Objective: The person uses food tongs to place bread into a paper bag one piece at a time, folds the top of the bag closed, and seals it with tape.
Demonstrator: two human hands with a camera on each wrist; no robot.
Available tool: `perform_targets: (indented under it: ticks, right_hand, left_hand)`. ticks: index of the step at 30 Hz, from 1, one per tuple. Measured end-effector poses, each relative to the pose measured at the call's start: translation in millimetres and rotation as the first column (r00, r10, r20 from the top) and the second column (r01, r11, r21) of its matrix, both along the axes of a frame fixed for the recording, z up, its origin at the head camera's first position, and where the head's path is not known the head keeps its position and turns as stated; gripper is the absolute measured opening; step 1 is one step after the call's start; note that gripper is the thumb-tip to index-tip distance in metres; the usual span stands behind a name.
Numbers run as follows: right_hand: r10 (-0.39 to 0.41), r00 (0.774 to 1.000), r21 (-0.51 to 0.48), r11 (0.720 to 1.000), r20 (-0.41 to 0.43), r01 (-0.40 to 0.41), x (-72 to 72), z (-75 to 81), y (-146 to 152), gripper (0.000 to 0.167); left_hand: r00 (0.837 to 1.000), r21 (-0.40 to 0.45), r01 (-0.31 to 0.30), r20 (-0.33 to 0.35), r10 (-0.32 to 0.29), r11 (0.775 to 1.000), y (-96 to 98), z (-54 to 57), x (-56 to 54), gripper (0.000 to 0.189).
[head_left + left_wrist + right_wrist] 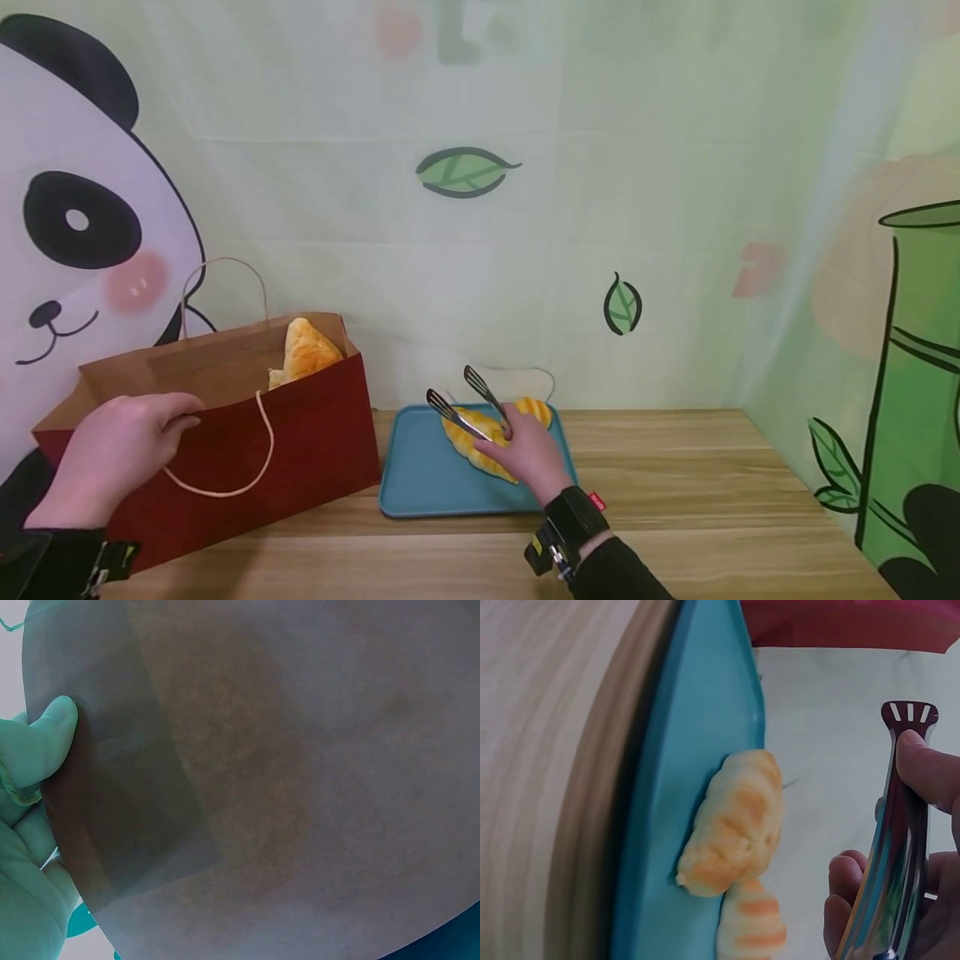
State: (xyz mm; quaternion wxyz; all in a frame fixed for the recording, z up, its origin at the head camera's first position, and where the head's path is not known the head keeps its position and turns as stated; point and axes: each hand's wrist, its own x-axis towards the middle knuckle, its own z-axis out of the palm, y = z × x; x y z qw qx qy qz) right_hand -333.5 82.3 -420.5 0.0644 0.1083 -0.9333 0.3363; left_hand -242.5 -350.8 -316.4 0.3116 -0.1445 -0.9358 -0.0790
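My left hand (116, 450) pinches the near rim of a red paper bag (315, 454) with a brown inside. In the left wrist view the thumb (56, 739) lies over the bag's edge. A golden piece of bread (306, 350) sticks up out of the bag's right end. My right hand (534, 450) holds metal tongs (909, 817) with slotted ends, their arms spread and nothing between the tips. Below them, a long golden bread roll (739, 825) and a striped one (754, 926) lie on a blue tray (412, 479).
The tray and bag stand side by side on a wooden table (660, 483). Twisted handles (266, 454) rise from the bag and hang over its front. Behind is a pale green printed cloth (337, 183) with a panda and leaves.
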Motion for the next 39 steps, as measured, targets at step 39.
perform_targets:
  ticks: [39]
  right_hand:
    - [-0.111, 0.993, 0.259, 0.961, 0.039, 0.097, 6.7, -23.3, 16.0, 0.076]
  left_hand:
    - [1.0, -0.01, -0.01, 0.009, 0.01, 1.0, 1.5, -0.1, -1.1, 0.018]
